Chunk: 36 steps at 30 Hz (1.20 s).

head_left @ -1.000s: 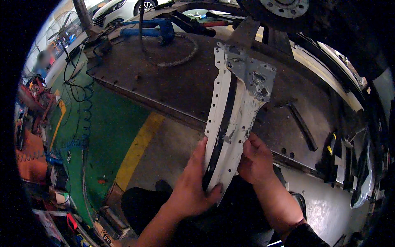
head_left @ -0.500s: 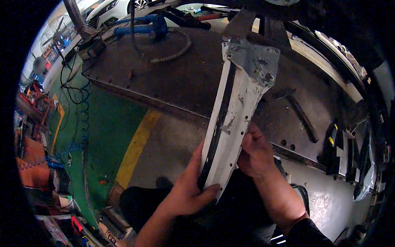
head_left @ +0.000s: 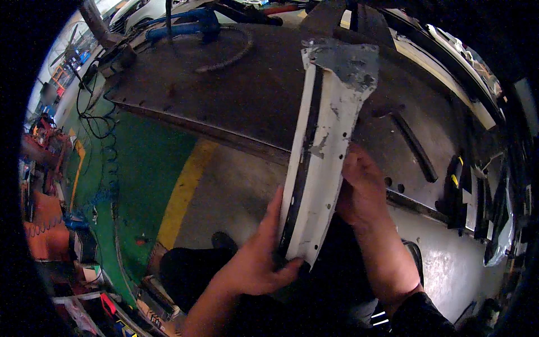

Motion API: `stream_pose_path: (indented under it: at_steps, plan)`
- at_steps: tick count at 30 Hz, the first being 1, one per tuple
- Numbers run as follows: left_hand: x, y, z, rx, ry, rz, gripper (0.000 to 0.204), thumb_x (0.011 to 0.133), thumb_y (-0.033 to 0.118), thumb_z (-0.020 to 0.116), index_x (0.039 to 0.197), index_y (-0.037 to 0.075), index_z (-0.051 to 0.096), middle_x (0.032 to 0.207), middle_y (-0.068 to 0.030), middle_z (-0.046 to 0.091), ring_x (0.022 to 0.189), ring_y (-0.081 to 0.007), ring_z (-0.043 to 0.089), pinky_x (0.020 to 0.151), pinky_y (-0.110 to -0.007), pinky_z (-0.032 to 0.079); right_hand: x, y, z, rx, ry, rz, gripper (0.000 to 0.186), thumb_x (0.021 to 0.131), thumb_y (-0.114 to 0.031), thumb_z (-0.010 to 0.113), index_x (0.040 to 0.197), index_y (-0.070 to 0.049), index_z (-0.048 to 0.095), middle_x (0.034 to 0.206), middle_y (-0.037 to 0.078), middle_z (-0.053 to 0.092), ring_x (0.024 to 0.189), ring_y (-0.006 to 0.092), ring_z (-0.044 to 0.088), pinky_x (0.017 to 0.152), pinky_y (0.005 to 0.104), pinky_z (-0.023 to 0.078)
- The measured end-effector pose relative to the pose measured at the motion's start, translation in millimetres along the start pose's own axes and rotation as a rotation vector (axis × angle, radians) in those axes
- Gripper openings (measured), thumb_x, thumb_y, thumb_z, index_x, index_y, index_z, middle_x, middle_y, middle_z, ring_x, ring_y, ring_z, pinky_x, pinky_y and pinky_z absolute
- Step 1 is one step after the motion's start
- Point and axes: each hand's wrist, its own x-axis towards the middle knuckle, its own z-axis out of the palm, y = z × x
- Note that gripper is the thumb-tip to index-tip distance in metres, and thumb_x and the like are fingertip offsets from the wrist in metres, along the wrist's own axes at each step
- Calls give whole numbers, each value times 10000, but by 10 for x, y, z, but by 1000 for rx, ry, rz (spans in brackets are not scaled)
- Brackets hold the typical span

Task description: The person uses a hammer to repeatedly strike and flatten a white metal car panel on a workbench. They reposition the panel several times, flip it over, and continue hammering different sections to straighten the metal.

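Observation:
A long white sheet-metal car body panel point(head_left: 325, 163) with a grey, flared far end is held up in front of me. Scratches and small holes mark it, and a dark channel runs along its left side. My left hand point(head_left: 264, 253) is closed around its near left edge, the thumb lying over the bottom end. On the right edge, about midway up, my right hand point(head_left: 362, 182) grips it; those fingertips are partly hidden behind the panel. Beneath its far part lies the dark metal workbench point(head_left: 224, 101).
A dark hammer point(head_left: 412, 143) rests on the bench to the right. At the back left lie a blue tool point(head_left: 182, 28) and a curved hose point(head_left: 238, 56). Coiled cables point(head_left: 92, 121) hang at the left. Plastic-wrapped parts point(head_left: 499, 241) stand at the right edge.
The view has shifted slightly, so the bench appears higher. The panel has moved a little away and to the right, with both hands still on it.

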Motion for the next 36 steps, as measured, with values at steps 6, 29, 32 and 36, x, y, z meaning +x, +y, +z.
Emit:
stream_pose_path:
  at_steps: [6, 29, 32, 36]
  plan:
    - [2, -52, 2, -85, -26, 64, 1089, 763, 36, 705, 1515, 3, -82, 1533, -274, 222, 1431, -316, 244, 1143, -389, 240, 30, 17, 11, 9, -16, 12, 411, 889, -217, 686, 1224, -9, 570, 1086, 77, 665, 961, 191, 624, 880, 338, 494]
    - [-176, -379, -214, -1693, 36, 407, 687, 908, 348, 603, 1443, 24, 318, 1359, -236, 481, 1142, -371, 542, 880, -541, 515, -226, -65, 209, -747, -272, -585, 587, 923, -510, 552, 1205, 4, 559, 1089, 152, 633, 1012, 237, 602, 855, 357, 478]
    - [-170, -521, -279, -1734, -111, 469, 650, 925, 379, 567, 1435, 48, 339, 1356, -229, 479, 1096, -356, 553, 839, -539, 521, -265, -16, 260, -732, -349, -386, 566, 928, -484, 552, 1218, 2, 555, 1071, 136, 641, 949, 218, 625, 816, 349, 491]
    - [-179, -585, -285, -1739, -177, 504, 606, 947, 421, 519, 1424, 79, 366, 1352, -219, 476, 1035, -337, 568, 784, -537, 528, -250, -17, 221, -824, -489, -427, 552, 924, -457, 573, 1234, -1, 550, 1054, 126, 648, 859, 200, 645, 764, 332, 507]
